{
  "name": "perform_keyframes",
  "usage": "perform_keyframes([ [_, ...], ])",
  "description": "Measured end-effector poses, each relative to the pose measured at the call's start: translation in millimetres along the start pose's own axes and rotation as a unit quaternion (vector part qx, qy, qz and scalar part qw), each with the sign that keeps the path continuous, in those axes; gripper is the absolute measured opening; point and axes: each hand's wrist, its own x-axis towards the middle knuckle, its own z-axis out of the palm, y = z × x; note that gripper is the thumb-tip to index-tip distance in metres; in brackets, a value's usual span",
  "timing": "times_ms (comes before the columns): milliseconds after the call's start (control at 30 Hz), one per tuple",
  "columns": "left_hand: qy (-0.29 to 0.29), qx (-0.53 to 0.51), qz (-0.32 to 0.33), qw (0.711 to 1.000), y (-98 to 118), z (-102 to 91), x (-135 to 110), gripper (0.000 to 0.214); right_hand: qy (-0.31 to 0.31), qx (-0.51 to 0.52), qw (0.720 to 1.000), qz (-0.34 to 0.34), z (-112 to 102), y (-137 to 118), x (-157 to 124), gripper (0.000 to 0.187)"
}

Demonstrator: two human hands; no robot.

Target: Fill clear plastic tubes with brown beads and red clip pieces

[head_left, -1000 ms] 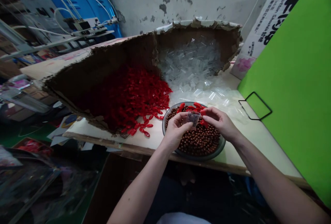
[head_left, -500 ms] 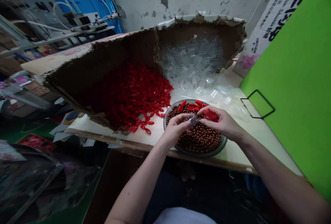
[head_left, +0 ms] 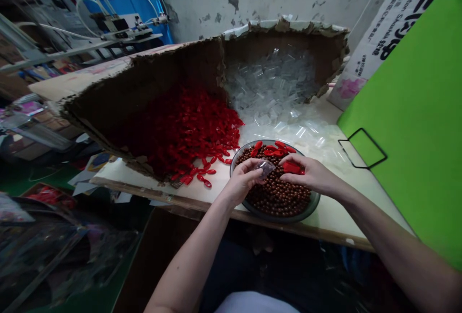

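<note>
A round metal bowl [head_left: 313, 202] of small brown beads [head_left: 277, 196] sits at the table's front edge, with a few red plastic pieces on its far side. My left hand [head_left: 242, 180] is over the bowl's left part, fingers pinched on a small clear plastic case [head_left: 265, 167]. My right hand [head_left: 310, 174] rests over the bowl's right part, its fingers closed on red plastic pieces [head_left: 291, 166].
A torn cardboard box [head_left: 151, 79] lies open on its side behind the bowl, spilling a heap of red pieces [head_left: 195, 132] on the left and clear plastic cases [head_left: 274, 91] on the right. A green panel [head_left: 415, 110] stands at right. Blue machinery [head_left: 119, 0] is at back left.
The clear case has sunk from upright in the air down towards the beads. My right hand has drawn a little right, away from the case, with the red pieces in it.
</note>
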Motion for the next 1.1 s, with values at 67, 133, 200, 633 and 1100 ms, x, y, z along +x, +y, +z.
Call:
perform_keyframes([
  [67,0.007,-0.011,-0.001,1.0,-1,0.9,0,0.031,0.014,0.004,1.0,0.012,2,-2,-3,0.034],
  [133,0.01,-0.008,-0.002,1.0,0,2.6,0,0.03,0.024,0.008,1.0,0.015,3,-5,-8,0.03],
  [200,0.007,0.001,-0.001,1.0,1,4.5,0,0.031,0.026,0.005,1.0,0.009,2,-9,-11,0.028],
  [633,0.013,-0.033,-0.005,0.999,-2,23.3,-6,0.036,0.076,0.136,0.988,0.015,-9,-8,-19,0.031],
  [1100,0.029,-0.037,0.001,0.999,-19,36.9,-4,0.04,0.226,0.252,0.941,-0.016,32,-11,-11,0.021],
])
